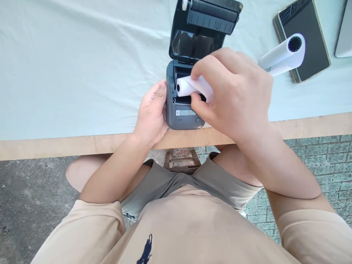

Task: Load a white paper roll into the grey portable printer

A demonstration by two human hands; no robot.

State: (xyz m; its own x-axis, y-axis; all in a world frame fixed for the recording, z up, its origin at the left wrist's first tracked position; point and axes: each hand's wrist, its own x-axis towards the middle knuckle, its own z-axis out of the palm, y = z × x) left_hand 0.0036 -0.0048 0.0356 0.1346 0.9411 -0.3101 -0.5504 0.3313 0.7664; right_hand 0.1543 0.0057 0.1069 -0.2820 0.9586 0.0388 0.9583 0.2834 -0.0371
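A small dark grey receipt printer (184, 123) stands near the table's front edge, its lid (198, 36) swung up and back. My left hand (152, 112) is wrapped around the printer's left side, with the thumb along its edge. Between the thumb and fingers of my right hand (233, 88) is a white thermal paper roll (184, 87). The roll's left end lies over the printer's open compartment, and its loose paper flap shows near my fingers. My right hand hides the roll's right end and the compartment's right side.
A second white paper roll (280, 55) lies to the right, overlapping a dark phone (305, 33) in a clear-edged case. The corner of a grey object (345, 36) shows at the far right. A light cloth (82, 73) covers the wooden table, whose bare front edge (68, 146) shows.
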